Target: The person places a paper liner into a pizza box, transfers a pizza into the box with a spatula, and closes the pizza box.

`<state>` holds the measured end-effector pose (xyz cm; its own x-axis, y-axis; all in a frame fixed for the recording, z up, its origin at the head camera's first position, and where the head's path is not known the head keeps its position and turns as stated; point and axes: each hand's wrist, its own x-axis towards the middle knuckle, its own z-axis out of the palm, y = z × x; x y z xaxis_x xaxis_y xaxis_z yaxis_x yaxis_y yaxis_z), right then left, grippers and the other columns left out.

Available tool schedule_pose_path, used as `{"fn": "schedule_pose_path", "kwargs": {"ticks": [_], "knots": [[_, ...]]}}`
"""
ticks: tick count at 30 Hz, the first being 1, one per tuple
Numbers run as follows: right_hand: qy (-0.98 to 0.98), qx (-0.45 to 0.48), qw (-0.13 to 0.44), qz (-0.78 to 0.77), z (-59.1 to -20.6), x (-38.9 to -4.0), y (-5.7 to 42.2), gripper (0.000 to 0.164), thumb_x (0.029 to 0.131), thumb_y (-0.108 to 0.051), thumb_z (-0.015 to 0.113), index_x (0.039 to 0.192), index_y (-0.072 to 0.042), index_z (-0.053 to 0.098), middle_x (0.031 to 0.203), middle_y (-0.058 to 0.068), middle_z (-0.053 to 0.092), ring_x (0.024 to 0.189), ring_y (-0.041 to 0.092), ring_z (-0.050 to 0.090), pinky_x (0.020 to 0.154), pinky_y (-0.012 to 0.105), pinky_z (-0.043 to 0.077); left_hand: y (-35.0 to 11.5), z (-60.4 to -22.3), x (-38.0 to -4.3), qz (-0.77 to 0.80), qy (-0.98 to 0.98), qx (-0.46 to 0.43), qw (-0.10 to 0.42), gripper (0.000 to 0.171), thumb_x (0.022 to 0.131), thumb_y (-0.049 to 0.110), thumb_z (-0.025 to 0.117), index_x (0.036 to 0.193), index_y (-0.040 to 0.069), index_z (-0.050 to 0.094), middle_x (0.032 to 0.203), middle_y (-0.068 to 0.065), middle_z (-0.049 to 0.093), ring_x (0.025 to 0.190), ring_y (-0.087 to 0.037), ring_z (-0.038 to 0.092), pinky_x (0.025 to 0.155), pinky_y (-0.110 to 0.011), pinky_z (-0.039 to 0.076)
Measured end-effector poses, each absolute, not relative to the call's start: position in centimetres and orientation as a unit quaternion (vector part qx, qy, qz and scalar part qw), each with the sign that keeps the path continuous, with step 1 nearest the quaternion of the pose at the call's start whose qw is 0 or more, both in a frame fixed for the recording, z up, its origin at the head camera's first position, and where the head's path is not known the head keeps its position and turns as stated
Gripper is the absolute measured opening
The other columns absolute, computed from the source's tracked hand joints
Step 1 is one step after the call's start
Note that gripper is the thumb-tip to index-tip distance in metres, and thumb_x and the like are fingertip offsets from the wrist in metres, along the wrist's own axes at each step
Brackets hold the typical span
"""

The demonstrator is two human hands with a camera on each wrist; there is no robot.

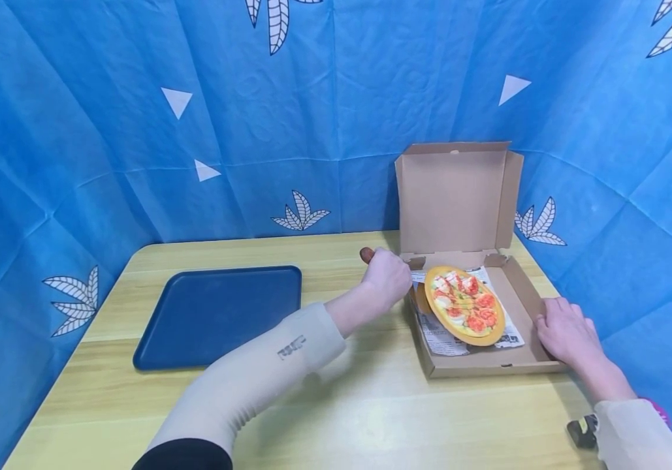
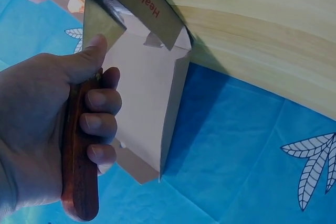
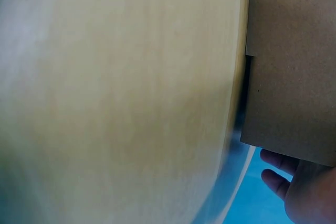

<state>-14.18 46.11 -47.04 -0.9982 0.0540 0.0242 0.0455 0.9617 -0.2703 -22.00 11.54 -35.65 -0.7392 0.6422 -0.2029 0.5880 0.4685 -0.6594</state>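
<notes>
My left hand (image 1: pixel 387 277) grips the dark wooden handle (image 2: pixel 81 150) of a pizza server, fingers wrapped round it and thumb along the top. Its shiny metal blade (image 2: pixel 102 24) reaches over the left wall of an open cardboard pizza box (image 1: pixel 532 300) to the pizza's left edge. The pizza (image 1: pixel 465 305), round with an orange crust and red and white toppings, lies tilted over printed paper (image 1: pixel 444 343) inside the box. At the box's right wall, near the front corner, my right hand (image 1: pixel 567 329) holds the cardboard; part of this hand is hidden behind the box in the right wrist view.
A dark blue tray (image 1: pixel 224 316) lies on the left half of the wooden table (image 1: pixel 371 405). The box lid (image 1: pixel 456 202) stands upright at the back, close to the blue curtain (image 1: pixel 336 98). A small black object (image 1: pixel 582 432) is beside the right sleeve.
</notes>
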Motion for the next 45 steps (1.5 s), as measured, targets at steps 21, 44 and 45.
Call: {"fn": "schedule_pose_path", "kwargs": {"ticks": [21, 44, 45], "knots": [[-0.990, -0.029, 0.023, 0.136, -47.3, -14.1, 46.5, 0.039, 0.103, -0.013, 0.045, 0.128, 0.018, 0.046, 0.126, 0.040, 0.045, 0.108, 0.058, 0.043, 0.079, 0.071, 0.038, 10.7, -34.2, -21.8, 0.389, -0.846, -0.361, 0.048, 0.029, 0.108, 0.015, 0.049, 0.115, 0.025, 0.075, 0.100, 0.006, 0.070, 0.085, -0.016, 0.065, 0.064, -0.029, 0.046], [-0.989, -0.026, 0.019, 0.143, -47.4, -14.5, 46.4, 0.040, 0.103, -0.015, 0.044, 0.127, 0.017, 0.047, 0.127, 0.040, 0.045, 0.110, 0.058, 0.042, 0.081, 0.072, 0.038, 10.9, -33.4, -21.4, 0.427, -0.832, -0.354, 0.030, 0.031, 0.108, 0.014, 0.049, 0.125, 0.022, 0.073, 0.106, 0.005, 0.070, 0.089, -0.018, 0.067, 0.071, -0.030, 0.052], [-0.989, -0.025, 0.018, 0.144, -47.4, -14.5, 46.4, 0.039, 0.103, -0.015, 0.044, 0.126, 0.017, 0.047, 0.126, 0.040, 0.045, 0.109, 0.058, 0.042, 0.081, 0.071, 0.038, 10.8, -33.4, -21.4, 0.426, -0.831, -0.355, 0.032, 0.031, 0.109, 0.014, 0.048, 0.124, 0.022, 0.074, 0.106, 0.005, 0.070, 0.089, -0.018, 0.067, 0.070, -0.029, 0.051]]}}
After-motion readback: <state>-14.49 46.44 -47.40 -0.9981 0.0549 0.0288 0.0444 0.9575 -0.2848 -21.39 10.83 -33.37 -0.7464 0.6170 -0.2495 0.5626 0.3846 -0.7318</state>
